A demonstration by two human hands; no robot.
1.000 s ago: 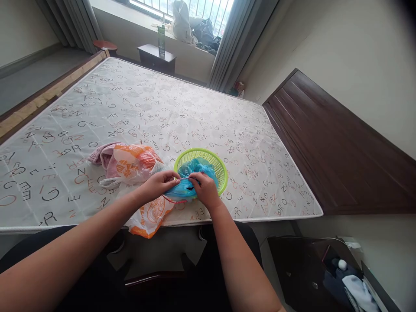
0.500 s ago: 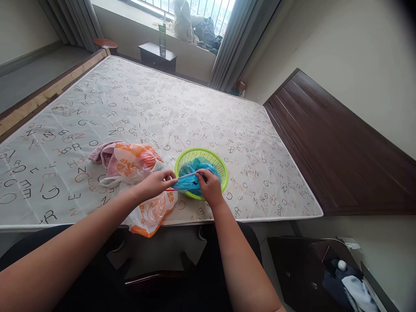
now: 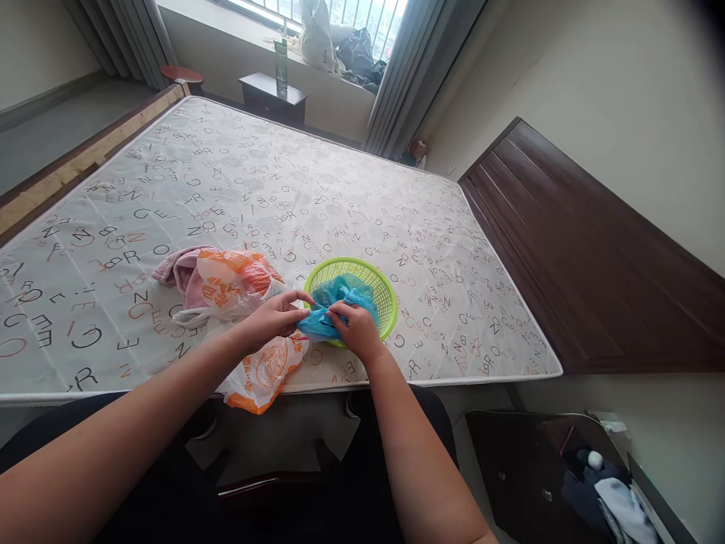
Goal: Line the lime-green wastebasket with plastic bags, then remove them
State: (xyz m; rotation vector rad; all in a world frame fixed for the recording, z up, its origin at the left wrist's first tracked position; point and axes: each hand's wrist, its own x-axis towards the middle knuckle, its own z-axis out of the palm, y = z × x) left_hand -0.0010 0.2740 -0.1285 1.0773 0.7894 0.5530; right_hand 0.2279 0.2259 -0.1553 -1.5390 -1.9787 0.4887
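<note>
A crumpled blue plastic bag (image 3: 347, 290) lies partly inside a lime-green plastic basket (image 3: 390, 302) near the front edge of the mattress. My left hand (image 3: 283, 311) pinches the bag's near left end between thumb and fingers. Close beside it, my right hand (image 3: 356, 326) grips the same bag, its fingertips pressed together over the basket's near side. To the left lie an orange-and-white plastic bag (image 3: 229, 283) and a pink towel (image 3: 184, 270). Another part of orange-and-white plastic (image 3: 270, 374) hangs over the mattress edge below my left hand.
The letter-printed mattress (image 3: 317, 196) stretches away to a small dark cabinet (image 3: 272, 98) with a green bottle (image 3: 282, 68) on it. A brown headboard (image 3: 594, 257) stands at the right. A dark bedside table (image 3: 510, 468) holds several items at lower right.
My hands have come closer together, the right one shifting left. The blue bag's edge, stretched taut between them before, is now slack and gathered.
</note>
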